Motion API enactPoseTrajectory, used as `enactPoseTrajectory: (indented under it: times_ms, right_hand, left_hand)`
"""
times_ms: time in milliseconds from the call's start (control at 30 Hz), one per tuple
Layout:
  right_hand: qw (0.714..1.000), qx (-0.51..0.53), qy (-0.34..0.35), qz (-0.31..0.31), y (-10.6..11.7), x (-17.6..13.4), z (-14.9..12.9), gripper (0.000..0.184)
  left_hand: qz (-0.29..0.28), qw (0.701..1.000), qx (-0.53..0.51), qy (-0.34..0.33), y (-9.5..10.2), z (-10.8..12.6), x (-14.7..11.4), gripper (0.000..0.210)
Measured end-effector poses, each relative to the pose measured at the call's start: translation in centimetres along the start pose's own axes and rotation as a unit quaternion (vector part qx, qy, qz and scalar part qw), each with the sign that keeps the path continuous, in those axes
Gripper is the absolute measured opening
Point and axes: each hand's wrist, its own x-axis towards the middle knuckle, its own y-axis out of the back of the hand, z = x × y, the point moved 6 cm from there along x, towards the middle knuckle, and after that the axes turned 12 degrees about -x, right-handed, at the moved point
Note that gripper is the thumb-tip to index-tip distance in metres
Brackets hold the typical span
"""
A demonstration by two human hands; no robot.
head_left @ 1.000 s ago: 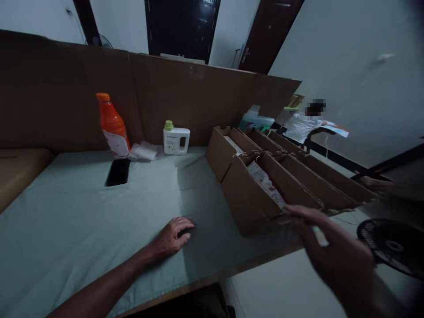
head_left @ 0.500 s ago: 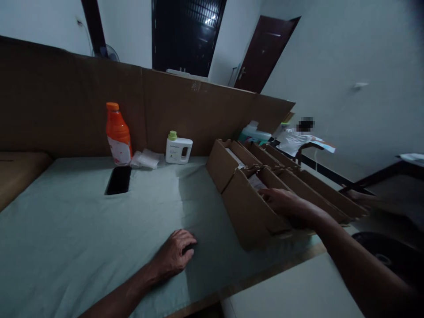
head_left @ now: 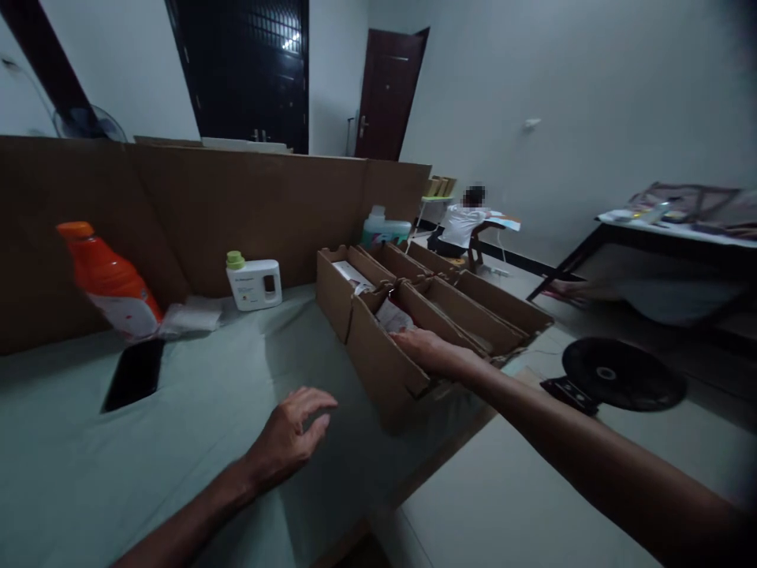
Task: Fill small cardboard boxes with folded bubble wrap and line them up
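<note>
My right hand (head_left: pixel 424 349) reaches into the near-left compartment of a divided cardboard box (head_left: pixel 370 359). Its curled fingers close on the edge of a white printed packet (head_left: pixel 393 317); the fingertips are partly hidden by the box wall. Thumb and fingers apart, my left hand (head_left: pixel 292 426) hovers with nothing in it just over the pale green cloth (head_left: pixel 206 442), left of the box. Another white printed item (head_left: pixel 353 276) lies in the compartment behind.
An orange bottle (head_left: pixel 115 284), clear plastic packaging (head_left: pixel 195 315), a black phone (head_left: pixel 135 375) and a white jug with a green cap (head_left: pixel 254 284) stand or lie at the left. A cardboard screen (head_left: pixel 254 205) runs behind. A fan (head_left: pixel 620 375) stands right; a person (head_left: pixel 464 225) sits beyond.
The view has swung right, so the things on the cloth appear further left. My left hand has lifted and its fingers have spread. More of the white packet shows by my right hand.
</note>
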Motion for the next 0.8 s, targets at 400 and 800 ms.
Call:
enactPoseTrajectory:
  times_ms: [400, 800]
  right_hand:
    - [0.971, -0.183, 0.002, -0.15, 9.4, 0.5, 9.7, 0.016]
    - [0.924, -0.213, 0.01, -0.319, 3.1, -1.0, 10.5, 0.026]
  left_hand:
    - [-0.246, 0.941, 0.22, -0.076, -6.8, 8.0, 19.3, 0.032]
    - [-0.439, 0.813, 0.382, 0.021, -11.4, 5.1, 19.4, 0.047]
